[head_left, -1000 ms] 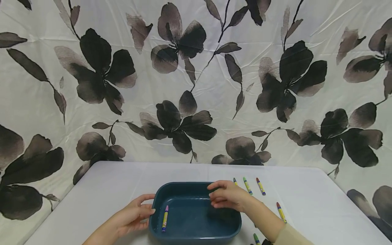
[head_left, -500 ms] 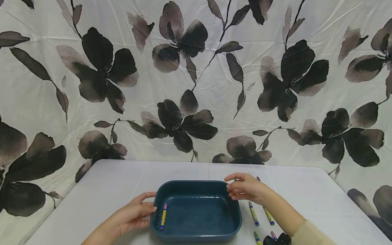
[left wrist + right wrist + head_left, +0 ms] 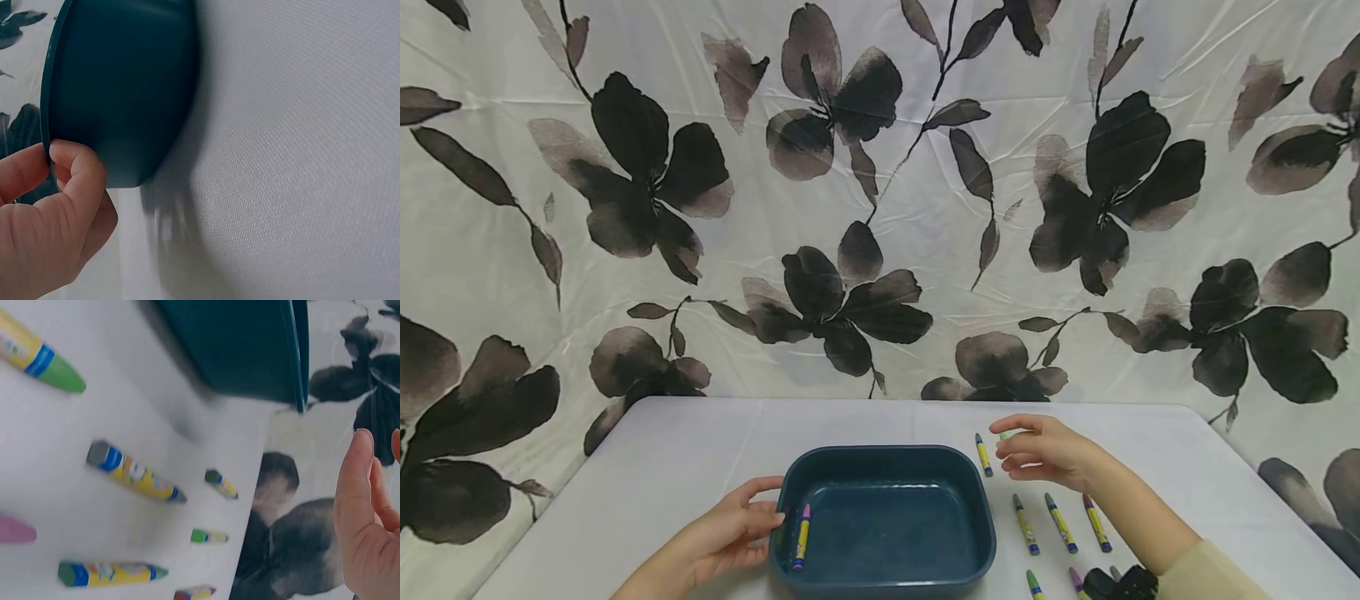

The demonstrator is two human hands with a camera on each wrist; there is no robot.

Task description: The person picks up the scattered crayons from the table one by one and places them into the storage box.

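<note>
My left hand [image 3: 733, 529] pinches the left rim of a dark teal plastic tub [image 3: 887, 583]; in the left wrist view the thumb and fingers [image 3: 78, 169] meet at the tub's rim. One pink-tipped crayon [image 3: 802, 537] with a yellow wrapper lies inside, near the left wall. Past the tub's right side, my right hand [image 3: 1048, 450] hovers over the table with loosely bent fingers and nothing between them. Close to its fingertips is a crayon [image 3: 983, 456], and a light green crayon [image 3: 1004, 435] is mostly covered by the hand.
Right of the tub lie several crayons, among them a grey-tipped one [image 3: 134, 472], a teal-green one [image 3: 112, 574] and a red-tipped one [image 3: 1097, 523]. A black device [image 3: 1123, 583] on the right wrist overlaps the nearest ones. A floral cloth [image 3: 880, 208] hangs behind the white table [image 3: 700, 442].
My right hand has moved right, from over the tub's right end to above the crayons beside it. My left hand has stayed at the rim.
</note>
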